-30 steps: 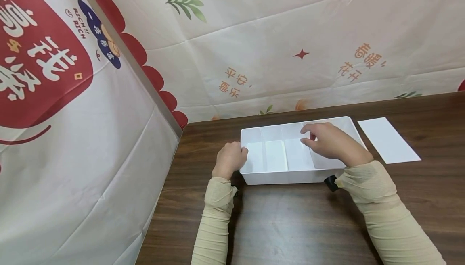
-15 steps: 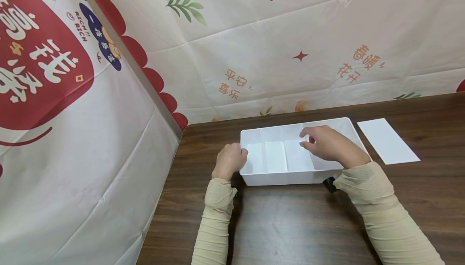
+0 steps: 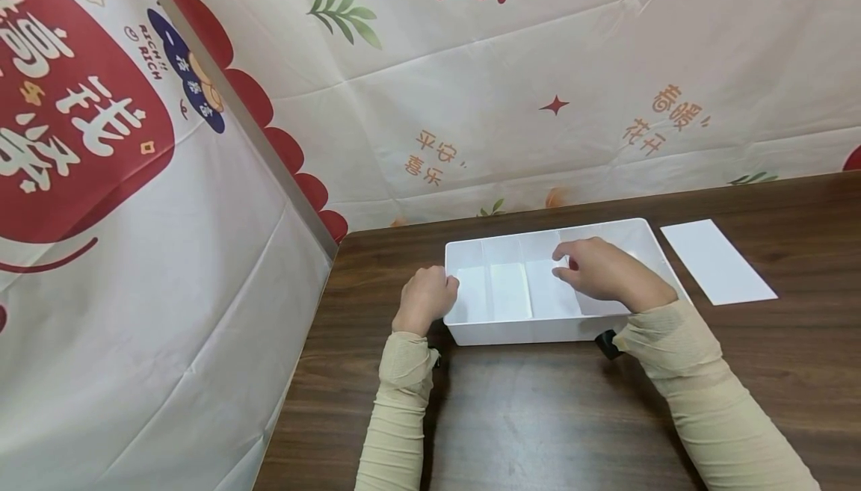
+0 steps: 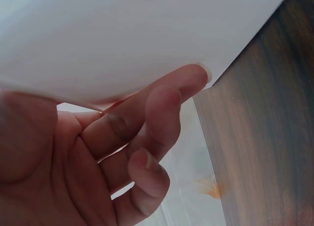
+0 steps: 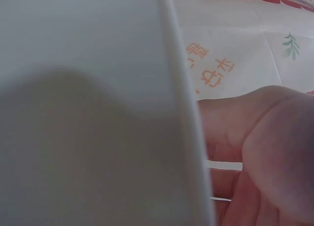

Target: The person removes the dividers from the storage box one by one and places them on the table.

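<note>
In the head view, a white divided tray (image 3: 521, 332) stands on the brown table, with several compartments side by side. At its left end, my left hand (image 3: 425, 297) grips the wall. The left wrist view shows the fingers (image 4: 164, 108) bent along the wall's outer face. My right hand (image 3: 599, 270) is above the right half of the tray, its thumb and forefinger bent with a gap between them. No object shows in that gap. In the right wrist view, the tray wall (image 5: 98, 152) hides the fingertips of the right hand (image 5: 260, 147).
A flat white card (image 3: 718, 261) lies on the table (image 3: 531, 416) to the right of the tray. Behind the table hangs a printed white cloth (image 3: 498, 95). Another printed cloth (image 3: 188, 282) hangs along the left side.
My right hand has shifted slightly left over the tray. The left hand keeps its place at the tray's left end, and the head view has tilted a little.
</note>
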A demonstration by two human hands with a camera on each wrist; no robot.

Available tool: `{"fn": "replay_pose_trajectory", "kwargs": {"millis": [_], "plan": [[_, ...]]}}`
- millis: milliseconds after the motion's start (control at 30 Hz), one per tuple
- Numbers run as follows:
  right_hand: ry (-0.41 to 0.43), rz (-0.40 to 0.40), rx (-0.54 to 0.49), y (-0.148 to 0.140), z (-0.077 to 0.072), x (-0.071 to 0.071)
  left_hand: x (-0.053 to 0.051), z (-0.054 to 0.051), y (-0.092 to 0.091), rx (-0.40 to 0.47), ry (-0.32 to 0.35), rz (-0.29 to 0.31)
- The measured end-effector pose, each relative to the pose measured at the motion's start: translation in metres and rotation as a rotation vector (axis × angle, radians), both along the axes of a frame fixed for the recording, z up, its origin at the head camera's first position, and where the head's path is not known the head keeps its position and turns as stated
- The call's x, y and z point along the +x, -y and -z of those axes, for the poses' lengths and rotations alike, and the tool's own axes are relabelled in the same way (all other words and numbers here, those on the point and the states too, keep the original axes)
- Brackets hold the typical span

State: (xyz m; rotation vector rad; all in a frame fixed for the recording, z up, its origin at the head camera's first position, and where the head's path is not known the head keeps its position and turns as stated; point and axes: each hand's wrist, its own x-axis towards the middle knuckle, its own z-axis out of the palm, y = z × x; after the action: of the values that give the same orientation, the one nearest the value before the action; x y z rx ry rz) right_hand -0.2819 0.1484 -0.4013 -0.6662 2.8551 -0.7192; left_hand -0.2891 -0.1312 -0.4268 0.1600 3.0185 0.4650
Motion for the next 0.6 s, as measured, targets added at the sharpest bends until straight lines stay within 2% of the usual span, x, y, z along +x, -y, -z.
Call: {"fn": "replay_pose_trajectory", "kwargs": {"millis": [600], "plan": [[0.032, -0.007, 0.044, 0.0022, 0.0036, -0.0023, 0.0001, -0.0003, 0.0001, 0.000, -0.005, 0.005]]}}
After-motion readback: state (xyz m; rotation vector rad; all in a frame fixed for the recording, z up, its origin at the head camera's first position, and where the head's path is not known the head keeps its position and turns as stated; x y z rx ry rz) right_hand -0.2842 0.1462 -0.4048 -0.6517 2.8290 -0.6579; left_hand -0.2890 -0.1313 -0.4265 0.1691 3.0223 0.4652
